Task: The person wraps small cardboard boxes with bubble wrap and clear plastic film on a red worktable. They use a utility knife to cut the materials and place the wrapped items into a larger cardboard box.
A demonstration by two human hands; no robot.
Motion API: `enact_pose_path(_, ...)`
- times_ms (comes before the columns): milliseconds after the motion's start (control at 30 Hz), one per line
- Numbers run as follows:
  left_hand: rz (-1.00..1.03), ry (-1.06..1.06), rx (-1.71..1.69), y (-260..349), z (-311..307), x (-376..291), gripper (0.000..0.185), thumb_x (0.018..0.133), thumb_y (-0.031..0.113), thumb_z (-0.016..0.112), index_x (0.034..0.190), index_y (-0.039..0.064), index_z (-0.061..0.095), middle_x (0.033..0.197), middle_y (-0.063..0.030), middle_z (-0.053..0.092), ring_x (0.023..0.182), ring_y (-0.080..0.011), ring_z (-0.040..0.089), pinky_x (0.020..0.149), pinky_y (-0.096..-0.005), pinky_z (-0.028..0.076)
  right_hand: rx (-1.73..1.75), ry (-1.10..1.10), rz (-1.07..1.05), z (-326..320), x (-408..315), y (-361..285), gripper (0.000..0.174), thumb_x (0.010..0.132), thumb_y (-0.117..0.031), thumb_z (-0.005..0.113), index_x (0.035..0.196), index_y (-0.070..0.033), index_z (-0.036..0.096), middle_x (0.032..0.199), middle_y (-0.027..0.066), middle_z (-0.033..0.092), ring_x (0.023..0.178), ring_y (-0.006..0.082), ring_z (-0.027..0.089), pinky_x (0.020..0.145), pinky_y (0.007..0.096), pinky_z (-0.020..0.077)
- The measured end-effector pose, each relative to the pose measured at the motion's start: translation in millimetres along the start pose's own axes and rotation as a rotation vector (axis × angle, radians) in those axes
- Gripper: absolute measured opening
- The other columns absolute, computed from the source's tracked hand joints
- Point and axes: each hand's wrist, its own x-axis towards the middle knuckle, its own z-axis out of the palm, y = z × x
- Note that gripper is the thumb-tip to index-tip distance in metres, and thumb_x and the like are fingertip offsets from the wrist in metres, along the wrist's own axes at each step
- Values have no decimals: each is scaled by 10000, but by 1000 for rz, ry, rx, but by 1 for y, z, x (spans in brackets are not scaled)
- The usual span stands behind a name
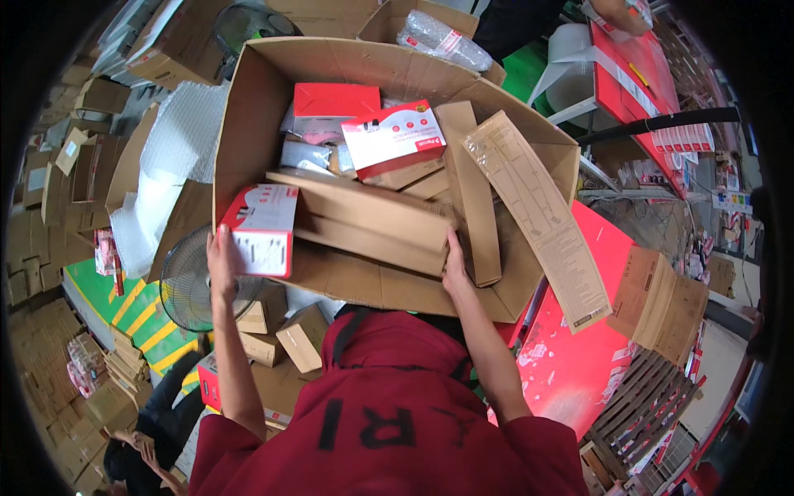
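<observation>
A large open cardboard carton (pixel 403 57) stands before me, filled with boxes. My left hand (pixel 222 266) grips the outer side of a red-and-white printed box (pixel 263 229) at the carton's near left corner. Against the far end of a long plain brown box (pixel 372 223) lies my right hand (pixel 456 263), thumb on its edge. This long box reaches left to the red-and-white box. Behind it lie another red-and-white box (pixel 394 137), a red-topped box (pixel 337 102) and a narrow brown box (pixel 469 192). A long printed brown box (pixel 536 220) lies across the right wall.
Bubble wrap (pixel 180 142) and a fan (pixel 198 279) are on the left. A red table (pixel 577 347) holds a folded brown carton (pixel 657 304) at right. Behind is a bubble-wrapped parcel (pixel 443 40). Another person's hand (pixel 623 15) shows top right; a dark-clothed person (pixel 155 428) is lower left.
</observation>
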Motion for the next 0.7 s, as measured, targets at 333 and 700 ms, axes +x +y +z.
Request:
enact_pose_path(333,411,-74,610,22,197,-133,739,982,488,535,1542,57,316,1585,-281,262,1501,-419,188,1152,-666,162,-183,-450,47,143,-44,9,881,874,-554,655,1481,29,394,1533,202,373,1419,320,345,1161,432,272)
enact_pose_path(700,687,-66,18,164,236,-210,701,870,368,650,1434,10,439,1453,-193,497,1334,-353,479,1136,-651,108,-698,-2,-623,41,-110,-66,428,904,-439,688,964,-24,601,869,131,659,856,226,648,741,399,494)
